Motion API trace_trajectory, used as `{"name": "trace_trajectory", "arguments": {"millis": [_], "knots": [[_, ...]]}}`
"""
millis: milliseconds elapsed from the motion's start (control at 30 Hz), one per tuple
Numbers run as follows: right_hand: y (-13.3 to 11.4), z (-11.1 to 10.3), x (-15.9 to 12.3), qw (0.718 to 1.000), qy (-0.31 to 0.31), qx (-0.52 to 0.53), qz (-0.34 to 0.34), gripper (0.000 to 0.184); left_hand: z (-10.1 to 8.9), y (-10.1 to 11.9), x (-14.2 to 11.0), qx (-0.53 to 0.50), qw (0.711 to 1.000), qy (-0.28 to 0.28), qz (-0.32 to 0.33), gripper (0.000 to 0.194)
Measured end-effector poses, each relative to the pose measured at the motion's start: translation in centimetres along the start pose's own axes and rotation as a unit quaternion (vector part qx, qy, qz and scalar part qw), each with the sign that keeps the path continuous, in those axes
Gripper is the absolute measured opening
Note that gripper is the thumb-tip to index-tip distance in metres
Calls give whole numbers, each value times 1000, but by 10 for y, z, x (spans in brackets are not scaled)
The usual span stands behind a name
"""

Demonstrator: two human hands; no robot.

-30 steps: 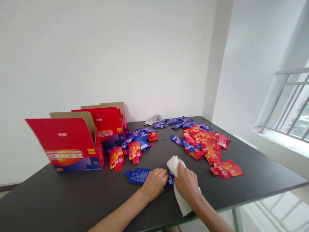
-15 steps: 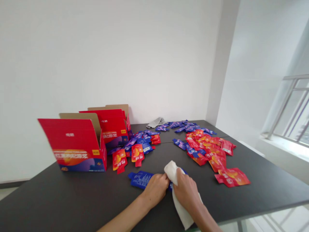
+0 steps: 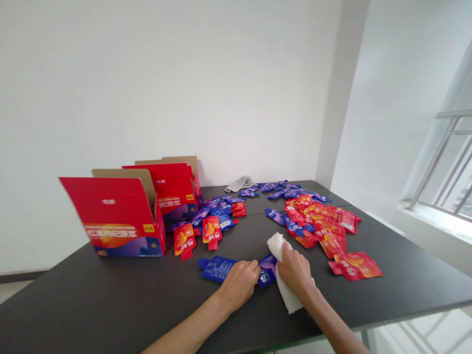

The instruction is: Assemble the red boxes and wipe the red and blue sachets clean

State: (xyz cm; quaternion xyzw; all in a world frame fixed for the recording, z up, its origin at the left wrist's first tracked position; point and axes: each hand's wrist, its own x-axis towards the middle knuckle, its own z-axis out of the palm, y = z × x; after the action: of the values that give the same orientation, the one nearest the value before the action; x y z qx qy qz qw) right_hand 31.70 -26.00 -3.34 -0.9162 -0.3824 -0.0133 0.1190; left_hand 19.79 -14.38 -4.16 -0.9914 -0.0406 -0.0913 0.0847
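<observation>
On the dark table, my left hand [image 3: 240,282] is closed, its fingers pinching the near end of a blue pouch [image 3: 267,271] with a purple print. My right hand [image 3: 295,269] grips a white cloth [image 3: 289,295] and presses it against the right part of that pouch. Under and left of my left wrist lies another blue pouch [image 3: 217,269], flat, with pale line drawing on it; my hand covers its right end.
Red open-topped cartons [image 3: 121,221] stand at the left. Blue and red pouches [image 3: 217,214] lie beside them, and a larger pile of red pouches [image 3: 320,223] is on the right. A grey cloth [image 3: 241,184] lies at the back near the wall.
My right hand has slid rightward with the white cloth, uncovering more of the blue pouch. My left hand keeps almost the same place.
</observation>
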Motion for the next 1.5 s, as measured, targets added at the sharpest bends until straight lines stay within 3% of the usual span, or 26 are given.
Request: {"name": "trace_trajectory", "arguments": {"millis": [67,200,367,533,700,833,1000,1167,1333,1500], "knots": [[-3,1,-1,1000,-3,1,7,28,0,0,0,0,1000,-4,-2,18],[-8,7,-7,997,0,32,-71,33,2,-1,0,-10,1000,-3,5,20],[1,2,2,1000,12,0,15,27,3,0,1,8,1000,5,4,19],[-1,6,-1,996,4,28,-82,32,2,0,1,-10,1000,3,4,22],[-2,1,-2,1000,14,-4,8,26,3,1,1,2,1000,2,-1,19],[-6,1,-7,996,4,12,-88,37,2,0,0,-14,1000,-3,4,22],[-3,0,-5,999,31,-16,6,30,0,1,1,-11,1000,-8,7,19],[-6,2,-7,996,3,13,-85,35,2,1,1,-23,1000,-12,3,20],[-8,1,-6,1000,21,-10,16,28,2,2,1,-11,1000,-7,0,19],[-12,6,-11,998,4,16,-60,36,1,1,1,-20,1000,-13,0,21]]}}
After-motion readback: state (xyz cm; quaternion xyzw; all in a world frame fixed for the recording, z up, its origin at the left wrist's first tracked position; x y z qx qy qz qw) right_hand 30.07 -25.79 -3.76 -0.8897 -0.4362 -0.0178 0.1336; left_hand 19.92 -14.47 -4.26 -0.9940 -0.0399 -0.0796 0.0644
